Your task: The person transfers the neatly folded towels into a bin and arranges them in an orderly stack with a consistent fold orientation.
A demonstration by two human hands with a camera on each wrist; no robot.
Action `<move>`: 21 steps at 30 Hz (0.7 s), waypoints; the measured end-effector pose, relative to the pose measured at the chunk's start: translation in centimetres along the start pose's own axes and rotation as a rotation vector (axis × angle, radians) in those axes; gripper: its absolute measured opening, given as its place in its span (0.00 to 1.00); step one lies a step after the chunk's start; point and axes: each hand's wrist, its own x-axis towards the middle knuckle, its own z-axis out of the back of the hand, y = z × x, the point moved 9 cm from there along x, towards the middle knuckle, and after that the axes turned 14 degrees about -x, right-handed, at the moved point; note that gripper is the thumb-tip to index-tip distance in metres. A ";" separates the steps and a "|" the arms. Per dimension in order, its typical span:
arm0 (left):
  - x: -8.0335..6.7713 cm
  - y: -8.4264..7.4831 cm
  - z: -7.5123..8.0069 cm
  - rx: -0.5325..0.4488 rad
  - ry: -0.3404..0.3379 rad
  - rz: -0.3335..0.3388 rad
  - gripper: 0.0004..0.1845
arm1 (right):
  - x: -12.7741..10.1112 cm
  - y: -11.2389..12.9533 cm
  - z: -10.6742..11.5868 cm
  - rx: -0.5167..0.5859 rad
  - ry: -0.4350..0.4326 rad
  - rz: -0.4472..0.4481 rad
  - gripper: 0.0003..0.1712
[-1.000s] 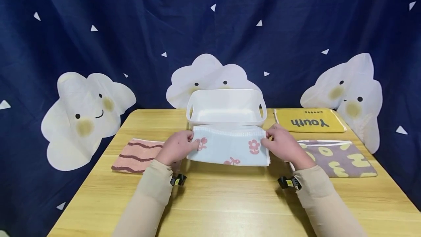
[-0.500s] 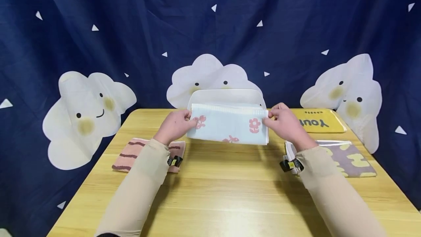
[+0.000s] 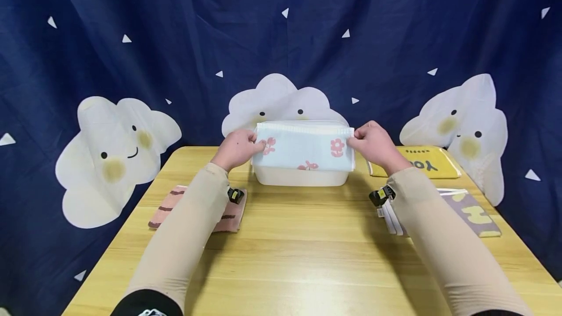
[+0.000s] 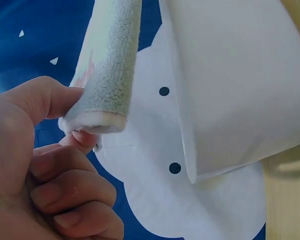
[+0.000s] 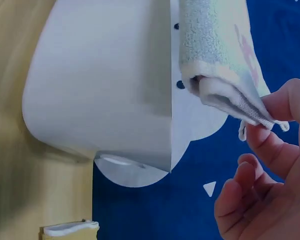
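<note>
A folded pale-blue towel (image 3: 304, 146) with red flowers hangs in the air over the white plastic basket (image 3: 303, 176) at the table's far middle. My left hand (image 3: 239, 148) pinches the towel's left end (image 4: 106, 65) between thumb and fingers. My right hand (image 3: 373, 144) pinches its right end (image 5: 221, 65) the same way. In both wrist views the basket's white wall (image 4: 240, 85) (image 5: 105, 85) stands just beside the towel's rolled edge.
A pink striped towel (image 3: 228, 211) lies under my left forearm. A yellow towel (image 3: 428, 164) lies at the far right, a brown one with yellow shapes (image 3: 476, 213) nearer. The wooden table (image 3: 303, 257) has dark blue cloud-patterned curtains (image 3: 281, 38) behind it.
Both hands have lifted the flowered towel off the table in front of the basket and carried it up and away, so it now hangs over the basket.
</note>
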 end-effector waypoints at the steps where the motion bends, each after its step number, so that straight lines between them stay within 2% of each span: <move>1: 0.2 0.0 0.1 -0.003 -0.001 -0.002 0.26 | 0.4 -0.1 0.0 0.001 0.001 -0.002 0.15; 5: 1.2 0.0 0.4 0.000 -0.008 -0.010 0.26 | 1.8 -0.1 0.3 -0.007 -0.002 0.003 0.17; 12: 3.1 0.3 0.8 0.031 -0.023 0.021 0.26 | 4.1 0.3 0.6 -0.062 -0.035 0.041 0.17; 17: 4.5 0.8 0.8 0.084 -0.034 0.046 0.27 | 5.4 -0.1 -0.1 -0.091 -0.033 0.014 0.15; 21: 5.5 1.3 0.5 0.119 -0.044 0.069 0.27 | 6.1 -0.7 -0.8 -0.097 0.015 -0.042 0.12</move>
